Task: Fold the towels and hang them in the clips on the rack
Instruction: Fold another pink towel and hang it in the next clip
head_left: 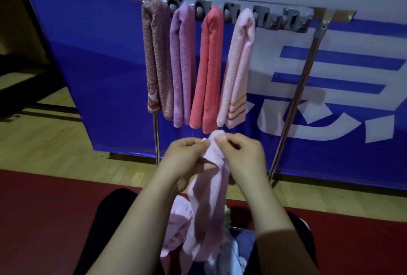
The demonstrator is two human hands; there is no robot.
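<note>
With my left hand point(187, 153) and right hand point(240, 153) both pinching the folded top of the pale pink towel point(209, 197) below the rack point(220, 1), I judge a loose pinch could let the fold slip open before it reaches a free clip point(262, 18).

Blue banner point(110, 65) behind; wooden floor point(44, 138), red mat point(44, 208).

Rack point(293, 107): polished metal tubing. Hung on it, four towels point(207, 72): nubby terry cloth, matt. Beneath it, floor point(44, 142): smooth wood.
</note>
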